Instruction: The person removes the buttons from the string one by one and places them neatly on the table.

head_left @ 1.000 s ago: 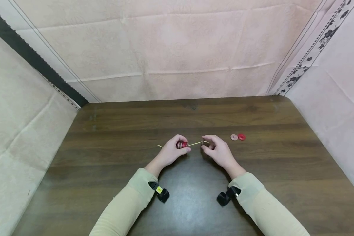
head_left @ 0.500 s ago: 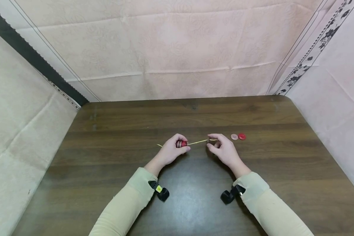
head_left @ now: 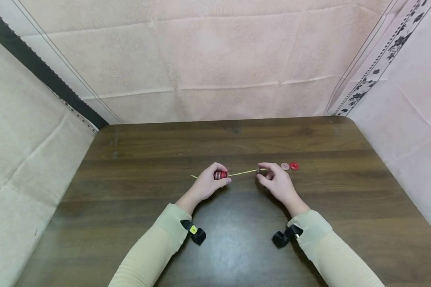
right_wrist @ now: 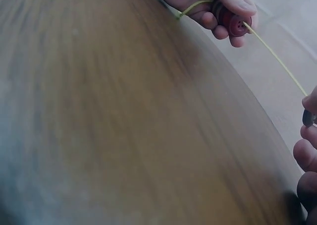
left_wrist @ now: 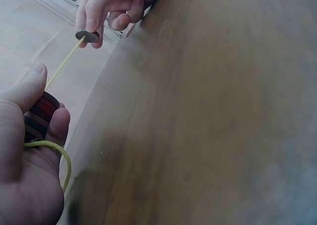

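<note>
My left hand (head_left: 208,184) grips a stack of red, pink and dark buttons (head_left: 220,175) between thumb and fingers. A yellow cord (head_left: 242,173) runs through the stack, its short end sticking out on the left. Across a gap, my right hand (head_left: 279,186) pinches a single dark button (left_wrist: 88,37) by its edges, with the cord passing to it. The cord looks taut between the hands. In the right wrist view, the stack's end button (right_wrist: 237,26) shows its holes with the cord coming out. Both hands are above the brown wooden table (head_left: 215,139).
A pink button (head_left: 285,166) and a red button (head_left: 294,166) lie side by side on the table, just beyond my right hand. Pale patterned cloth (head_left: 215,59) hangs behind the table's far edge and along both sides.
My right hand has moved to the right with the dark button, so more cord shows between the hands. My left hand has stayed almost still with the stack.
</note>
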Tool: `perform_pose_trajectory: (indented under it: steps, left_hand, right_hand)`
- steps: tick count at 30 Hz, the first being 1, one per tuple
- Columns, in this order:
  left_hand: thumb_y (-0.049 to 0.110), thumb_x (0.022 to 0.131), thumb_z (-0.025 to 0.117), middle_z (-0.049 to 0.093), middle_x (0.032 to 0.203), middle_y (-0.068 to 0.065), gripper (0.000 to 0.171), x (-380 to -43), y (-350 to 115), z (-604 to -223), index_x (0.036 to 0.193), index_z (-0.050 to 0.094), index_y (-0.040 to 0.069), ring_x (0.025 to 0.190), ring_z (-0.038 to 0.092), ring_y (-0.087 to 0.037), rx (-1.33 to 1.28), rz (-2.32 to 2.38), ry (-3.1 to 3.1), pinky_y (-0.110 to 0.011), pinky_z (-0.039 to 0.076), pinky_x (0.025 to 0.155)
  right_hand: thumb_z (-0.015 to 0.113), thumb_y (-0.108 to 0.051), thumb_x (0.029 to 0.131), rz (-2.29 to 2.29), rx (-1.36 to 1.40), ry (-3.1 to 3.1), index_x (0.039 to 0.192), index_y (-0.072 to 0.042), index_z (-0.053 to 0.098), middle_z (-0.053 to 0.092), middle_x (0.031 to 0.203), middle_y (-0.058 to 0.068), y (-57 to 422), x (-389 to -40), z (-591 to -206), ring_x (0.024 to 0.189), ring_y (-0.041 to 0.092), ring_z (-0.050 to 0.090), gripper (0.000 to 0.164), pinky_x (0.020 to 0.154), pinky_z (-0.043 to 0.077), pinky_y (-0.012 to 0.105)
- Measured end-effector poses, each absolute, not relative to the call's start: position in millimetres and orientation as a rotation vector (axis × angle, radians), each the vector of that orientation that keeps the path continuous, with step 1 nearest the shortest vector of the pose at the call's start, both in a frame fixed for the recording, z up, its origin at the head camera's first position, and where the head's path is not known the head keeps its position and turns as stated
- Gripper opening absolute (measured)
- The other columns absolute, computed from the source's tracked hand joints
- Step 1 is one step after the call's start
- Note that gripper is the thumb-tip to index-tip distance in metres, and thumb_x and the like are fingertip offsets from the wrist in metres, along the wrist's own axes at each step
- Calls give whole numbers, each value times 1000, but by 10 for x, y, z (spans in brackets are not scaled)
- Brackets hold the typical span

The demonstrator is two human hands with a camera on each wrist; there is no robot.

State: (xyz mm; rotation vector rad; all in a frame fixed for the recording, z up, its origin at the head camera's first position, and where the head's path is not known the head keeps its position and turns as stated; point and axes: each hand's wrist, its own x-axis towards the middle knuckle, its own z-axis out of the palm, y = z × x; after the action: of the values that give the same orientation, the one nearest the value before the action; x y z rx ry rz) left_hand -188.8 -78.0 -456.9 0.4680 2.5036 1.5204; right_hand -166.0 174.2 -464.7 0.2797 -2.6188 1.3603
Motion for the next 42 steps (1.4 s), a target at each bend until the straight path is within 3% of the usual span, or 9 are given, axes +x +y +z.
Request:
perform_pose_trajectory:
  steps: [21, 31, 42]
  left_hand:
    - [27, 82, 74, 57, 87, 1, 30, -1885, -776, -4573, 104, 58, 16, 79, 50, -15, 475, 1491, 2518, -30, 42, 70]
    - [24, 83, 73, 58, 87, 1, 28, -1900, -776, -4589, 104, 58, 13, 78, 51, -14, 499, 1511, 2501, -29, 43, 70]
    - [24, 82, 73, 59, 87, 2, 28, -1891, -780, -4581, 103, 58, 13, 78, 51, -14, 501, 1511, 2502, -28, 43, 69]
  right_hand:
    - [68, -8, 84, 1296, 258, -2620, 117, -3, 61, 60, 102, 13, 1842, -1661, -4669, 70, 18, 53, 34, 64, 43, 28]
    - [70, -12, 82, 1068, 225, -2633, 113, -3, 63, 57, 97, 11, 1942, -1668, -4676, 69, 19, 52, 33, 67, 43, 35]
    - [66, -32, 84, 796, -40, -2761, 112, -12, 64, 54, 104, 5, 1996, -1664, -4675, 93, 25, 57, 34, 70, 43, 49]
